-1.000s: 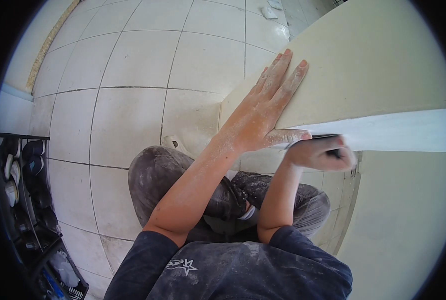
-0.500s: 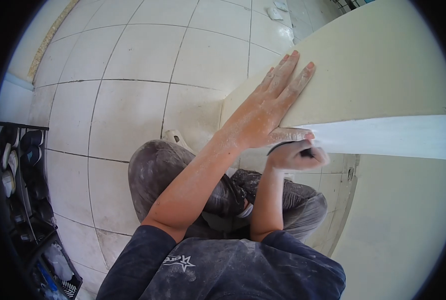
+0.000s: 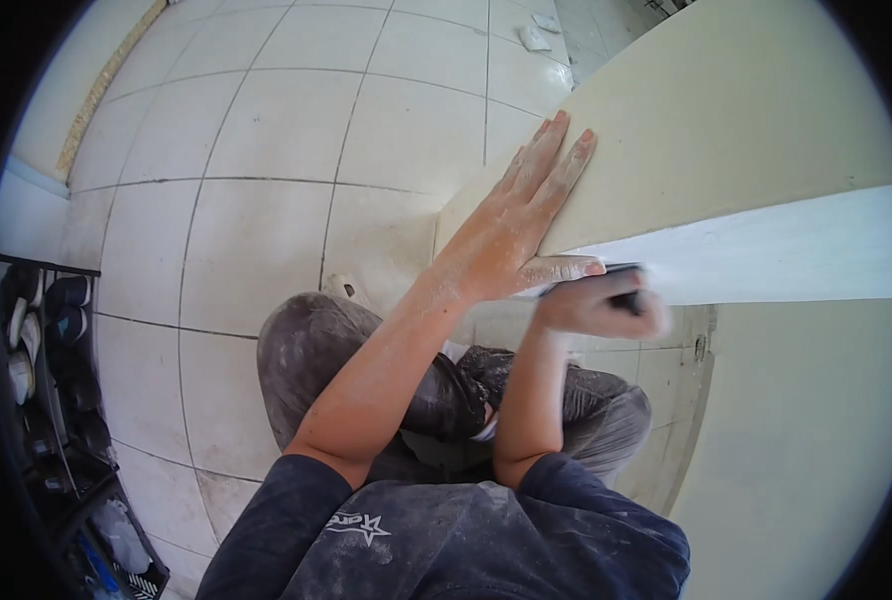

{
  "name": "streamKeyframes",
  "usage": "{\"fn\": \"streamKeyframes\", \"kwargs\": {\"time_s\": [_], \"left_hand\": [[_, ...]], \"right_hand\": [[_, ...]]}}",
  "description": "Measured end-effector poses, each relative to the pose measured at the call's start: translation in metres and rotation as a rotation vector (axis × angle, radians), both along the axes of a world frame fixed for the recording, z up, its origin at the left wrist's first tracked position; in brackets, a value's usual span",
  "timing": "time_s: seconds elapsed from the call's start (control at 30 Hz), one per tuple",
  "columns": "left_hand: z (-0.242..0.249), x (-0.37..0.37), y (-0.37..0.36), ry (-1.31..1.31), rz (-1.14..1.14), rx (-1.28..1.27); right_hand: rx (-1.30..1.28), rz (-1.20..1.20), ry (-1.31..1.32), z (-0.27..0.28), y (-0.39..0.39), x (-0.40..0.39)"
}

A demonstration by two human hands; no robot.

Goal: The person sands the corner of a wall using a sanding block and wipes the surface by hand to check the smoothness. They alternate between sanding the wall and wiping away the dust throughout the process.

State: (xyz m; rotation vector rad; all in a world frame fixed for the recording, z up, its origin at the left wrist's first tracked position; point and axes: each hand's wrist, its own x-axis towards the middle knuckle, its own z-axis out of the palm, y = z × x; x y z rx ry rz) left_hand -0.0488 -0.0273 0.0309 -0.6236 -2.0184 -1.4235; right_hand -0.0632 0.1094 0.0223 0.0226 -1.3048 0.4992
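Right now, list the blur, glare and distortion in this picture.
Head view: right hand motion-blurred, the dark item in it too smeared to identify; left hand much sharper. Head view: white strip bright, with little surface detail; joints in the tiled floor bowed, as through a wide lens; corners black.

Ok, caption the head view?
Dusty left hand spread on cream wall, right hand holding a dark object near its white edge.

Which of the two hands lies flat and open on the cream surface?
The left hand, fingers extended over the cream surface. The right hand, blurred, is instead curled around a dark object near the left thumb.
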Motion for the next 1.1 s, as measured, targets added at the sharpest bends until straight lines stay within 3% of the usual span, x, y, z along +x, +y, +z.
{"fn": "streamKeyframes", "kwargs": {"time_s": [0.03,0.07,0.1,0.23,0.33,0.4,0.43,0.5,0.57,0.63,0.8,0.87,0.93,0.97,1.03,1.1], "left_hand": [[0.001,0.001,-0.001,-0.017,-0.006,-0.006],[0.001,0.007,0.002,-0.042,-0.022,-0.003],[0.001,0.01,0.005,-0.062,-0.038,0.012],[0.003,0.007,0.004,-0.068,-0.045,0.053],[0.002,0.006,0.005,-0.068,-0.055,0.071],[0.0,0.005,0.007,-0.053,-0.067,0.084],[-0.003,0.003,0.009,-0.036,-0.065,0.091],[-0.003,-0.003,0.008,-0.019,-0.052,0.092],[-0.005,0.001,0.011,-0.044,-0.056,0.092],[-0.006,0.006,0.012,-0.062,-0.08,0.105],[-0.004,0.004,0.013,-0.044,-0.07,0.129],[-0.005,0.004,0.01,-0.05,-0.08,0.118],[-0.005,0.003,0.01,-0.048,-0.075,0.1],[-0.005,0.002,0.01,-0.047,-0.07,0.093],[-0.002,0.001,0.008,-0.075,-0.065,0.091],[-0.001,0.007,0.01,-0.102,-0.083,0.075]], "right_hand": [[-0.046,-0.004,0.004,0.023,0.001,0.001],[-0.249,-0.005,-0.044,0.059,-0.004,0.002],[-0.231,-0.094,-0.058,0.089,0.002,0.003],[-0.348,0.333,0.042,0.142,-0.013,0.007],[0.068,-0.02,-0.034,0.058,0.027,0.006],[0.183,0.067,-0.199,-0.004,0.026,0.018],[-0.036,0.289,-0.218,-0.024,0.022,0.017],[0.042,0.211,-0.175,0.013,0.023,0.011],[-0.228,0.282,-0.076,0.085,0.006,0.004],[-0.304,0.437,-0.017,0.145,-0.009,0.008],[0.006,0.127,-0.062,0.072,0.02,0.007],[0.186,0.177,-0.284,-0.004,0.03,0.022],[0.127,0.25,-0.338,-0.05,0.036,0.025],[0.082,0.292,-0.309,-0.052,0.037,0.022],[0.178,0.027,-0.127,0.011,0.042,0.003],[-0.054,0.084,-0.062,0.078,0.036,-0.005]]}}
